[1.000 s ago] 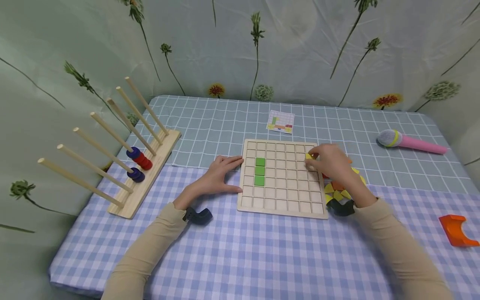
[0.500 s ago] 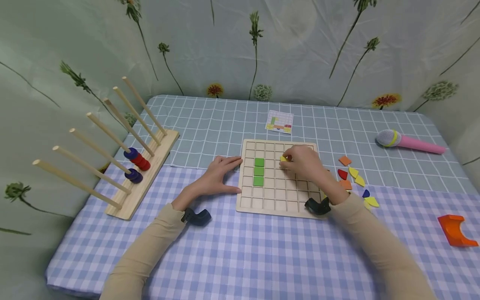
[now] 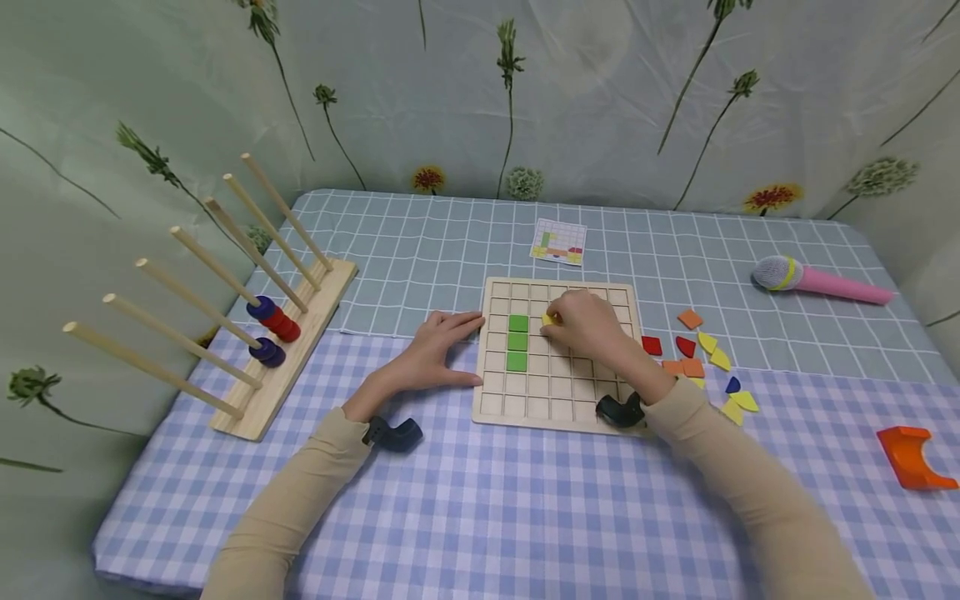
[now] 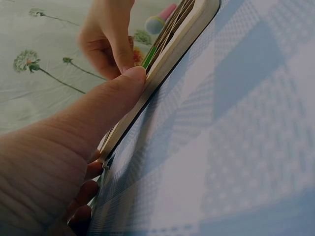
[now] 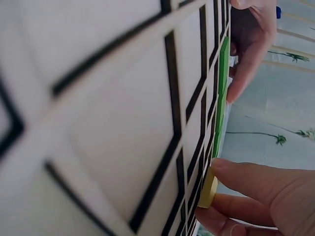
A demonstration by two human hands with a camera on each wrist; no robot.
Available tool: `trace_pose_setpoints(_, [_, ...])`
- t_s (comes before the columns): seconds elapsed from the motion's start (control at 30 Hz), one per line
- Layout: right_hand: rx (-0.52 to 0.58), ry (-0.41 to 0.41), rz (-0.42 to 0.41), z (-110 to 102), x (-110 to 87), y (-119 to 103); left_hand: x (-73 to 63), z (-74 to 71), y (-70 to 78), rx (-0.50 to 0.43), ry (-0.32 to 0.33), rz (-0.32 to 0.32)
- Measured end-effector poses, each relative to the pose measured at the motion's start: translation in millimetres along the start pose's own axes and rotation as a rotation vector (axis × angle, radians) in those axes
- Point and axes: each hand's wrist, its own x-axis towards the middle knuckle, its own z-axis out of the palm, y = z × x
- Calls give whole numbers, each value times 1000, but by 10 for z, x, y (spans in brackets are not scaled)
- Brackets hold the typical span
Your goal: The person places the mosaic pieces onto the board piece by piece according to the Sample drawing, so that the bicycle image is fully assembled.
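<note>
A wooden board with a grid of square recesses (image 3: 539,407) lies flat mid-table, with a column of three green square tiles (image 3: 517,342) in its left part. My left hand (image 3: 429,354) rests against the board's left edge, thumb and fingers spread and nearly straight. My right hand (image 3: 592,327) is over the board, right of the top green tile. Between its thumb and fingers it pinches a small yellow tile (image 5: 208,189), which the right wrist view shows tilted at the grid. Whether that tile sits in a recess, I cannot tell.
Loose yellow, orange, red and blue tiles (image 3: 692,367) lie right of the board. Behind it is a printed pattern card (image 3: 558,242). A wooden peg stand (image 3: 300,354) with rings is at left. A toy microphone (image 3: 832,285) and an orange arch block (image 3: 912,458) are at right.
My right hand has carried the yellow tile leftward from the board's right edge to near the green column, uncovering the loose tiles. My left hand has stayed at the board's edge.
</note>
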Motion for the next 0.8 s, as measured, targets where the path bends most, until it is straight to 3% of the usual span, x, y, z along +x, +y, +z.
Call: trace_pose_setpoints(0.8, [94,-14,-67,21,31,-55,2,4,-7,3,11,21])
